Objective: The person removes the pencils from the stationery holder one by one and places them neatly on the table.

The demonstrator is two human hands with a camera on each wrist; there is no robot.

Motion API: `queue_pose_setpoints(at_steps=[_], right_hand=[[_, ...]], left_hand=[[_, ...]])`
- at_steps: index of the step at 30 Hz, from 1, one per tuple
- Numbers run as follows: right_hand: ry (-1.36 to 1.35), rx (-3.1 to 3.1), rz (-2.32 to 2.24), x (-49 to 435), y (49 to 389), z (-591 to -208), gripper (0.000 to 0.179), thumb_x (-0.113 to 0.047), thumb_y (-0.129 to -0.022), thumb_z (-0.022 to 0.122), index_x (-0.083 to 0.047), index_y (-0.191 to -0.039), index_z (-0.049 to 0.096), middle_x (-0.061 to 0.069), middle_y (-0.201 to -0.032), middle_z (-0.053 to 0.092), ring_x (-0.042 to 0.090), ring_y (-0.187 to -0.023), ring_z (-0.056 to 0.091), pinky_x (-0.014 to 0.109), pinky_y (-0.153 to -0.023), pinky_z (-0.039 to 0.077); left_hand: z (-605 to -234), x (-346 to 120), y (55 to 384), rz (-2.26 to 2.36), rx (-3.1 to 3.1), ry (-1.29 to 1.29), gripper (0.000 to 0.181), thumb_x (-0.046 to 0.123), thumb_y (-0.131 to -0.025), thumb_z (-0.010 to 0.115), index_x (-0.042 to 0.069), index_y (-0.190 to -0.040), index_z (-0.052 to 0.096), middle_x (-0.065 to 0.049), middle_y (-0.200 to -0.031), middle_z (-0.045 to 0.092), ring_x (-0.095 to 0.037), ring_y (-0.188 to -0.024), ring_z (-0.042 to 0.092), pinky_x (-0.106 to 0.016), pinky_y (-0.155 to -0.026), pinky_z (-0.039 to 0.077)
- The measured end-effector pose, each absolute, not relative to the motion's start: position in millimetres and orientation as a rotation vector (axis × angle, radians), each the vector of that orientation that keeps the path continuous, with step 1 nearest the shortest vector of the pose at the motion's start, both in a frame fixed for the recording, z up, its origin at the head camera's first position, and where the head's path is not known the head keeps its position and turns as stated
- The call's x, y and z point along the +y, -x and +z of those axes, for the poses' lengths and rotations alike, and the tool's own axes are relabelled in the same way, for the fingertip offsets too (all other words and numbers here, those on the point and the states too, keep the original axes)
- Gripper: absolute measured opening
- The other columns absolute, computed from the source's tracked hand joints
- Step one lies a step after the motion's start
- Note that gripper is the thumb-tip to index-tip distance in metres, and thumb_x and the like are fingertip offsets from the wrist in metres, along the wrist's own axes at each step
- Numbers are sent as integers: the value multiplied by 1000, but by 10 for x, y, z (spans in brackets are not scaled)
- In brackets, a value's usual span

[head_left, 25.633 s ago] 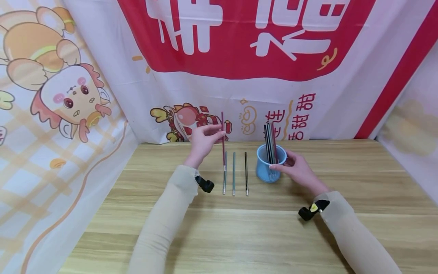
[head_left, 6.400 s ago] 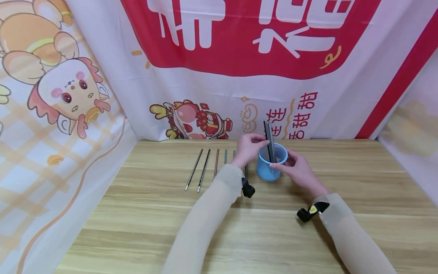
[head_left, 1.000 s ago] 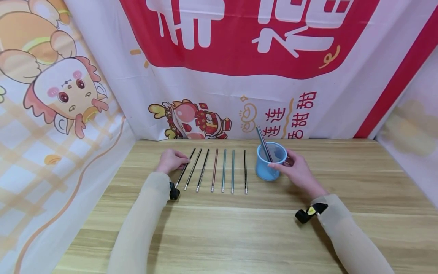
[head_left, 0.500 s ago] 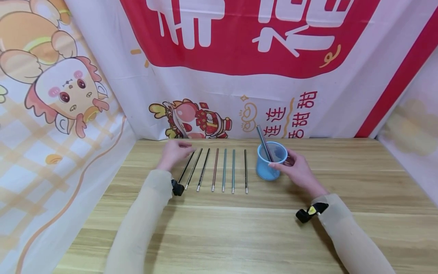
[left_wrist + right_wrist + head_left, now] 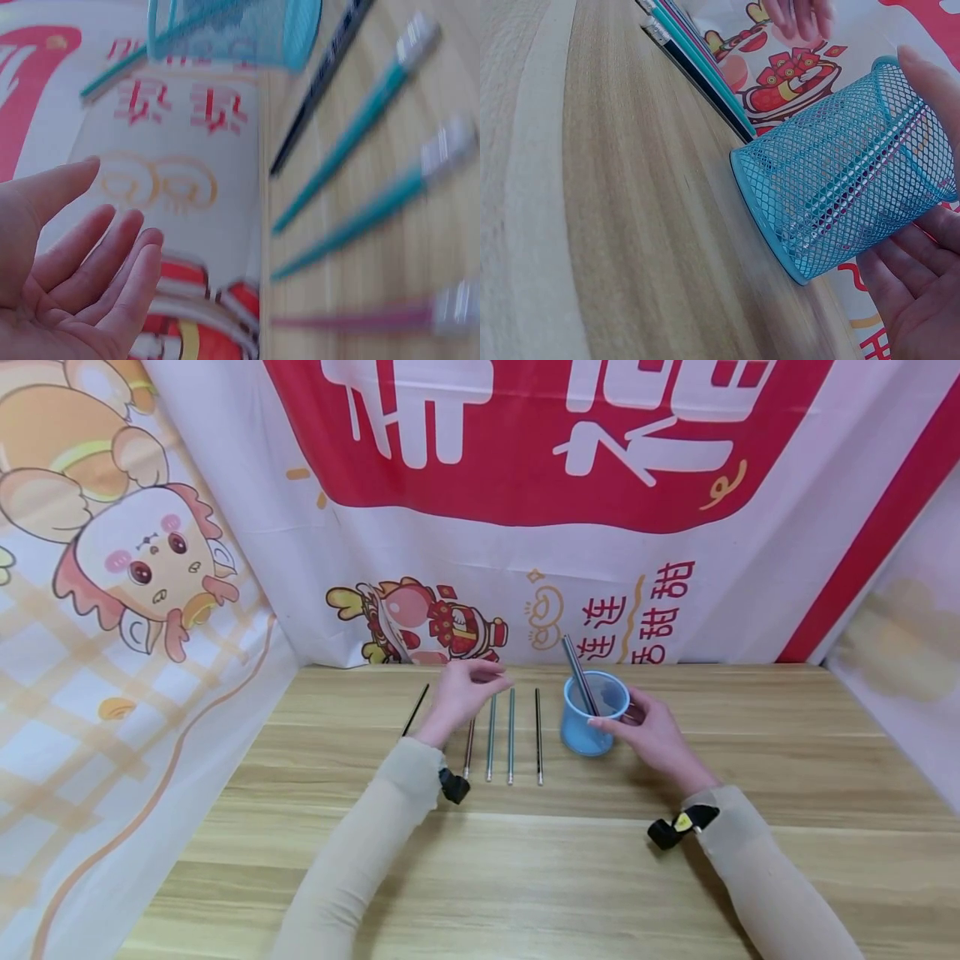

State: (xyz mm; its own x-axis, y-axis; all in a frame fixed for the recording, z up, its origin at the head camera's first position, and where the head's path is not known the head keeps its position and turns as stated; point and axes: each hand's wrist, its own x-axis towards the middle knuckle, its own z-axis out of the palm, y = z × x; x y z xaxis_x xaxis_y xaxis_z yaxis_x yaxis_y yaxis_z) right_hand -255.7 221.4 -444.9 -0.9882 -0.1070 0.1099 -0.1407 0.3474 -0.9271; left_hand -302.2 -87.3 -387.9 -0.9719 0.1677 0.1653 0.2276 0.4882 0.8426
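My left hand hovers over the left part of a row of pencils, fingers loosely extended; the left wrist view shows nothing in it. My right hand grips the side of a blue mesh pencil cup, thumb at the rim. Leaning left in the cup are a few pencils, seen through the mesh in the right wrist view. On the table lie a black pencil nearest the cup, two teal pencils, a dark red pencil and a black pencil at the far left. My left hand and forearm hide other pencils between.
The wooden table ends at a white and red printed cloth hanging behind the row. Another printed cloth borders the left side. A black wrist camera sits on the left sleeve, close above the pencils.
Over the longer span, pencils have gone from cup to row. A second ago my left hand pinched the leftmost black pencil; it has let go, lifted and moved right. My right hand stays on the cup.
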Motion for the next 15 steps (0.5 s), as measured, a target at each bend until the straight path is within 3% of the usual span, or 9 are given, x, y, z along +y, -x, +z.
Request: queue_pose_setpoints(at_steps=[15], right_hand=[[-224,-2557,1748,2215,2598,-4503,84,-45,-86,82,-4,-149,46,17,-140,57,32,-127,56,43,-105,47]], left_hand=[[-4030,-122,2993,-1659,-2600,367,30,31,-91,80,16,-117,75,8,-102,74,-6,-95,67,-26,-83,55]])
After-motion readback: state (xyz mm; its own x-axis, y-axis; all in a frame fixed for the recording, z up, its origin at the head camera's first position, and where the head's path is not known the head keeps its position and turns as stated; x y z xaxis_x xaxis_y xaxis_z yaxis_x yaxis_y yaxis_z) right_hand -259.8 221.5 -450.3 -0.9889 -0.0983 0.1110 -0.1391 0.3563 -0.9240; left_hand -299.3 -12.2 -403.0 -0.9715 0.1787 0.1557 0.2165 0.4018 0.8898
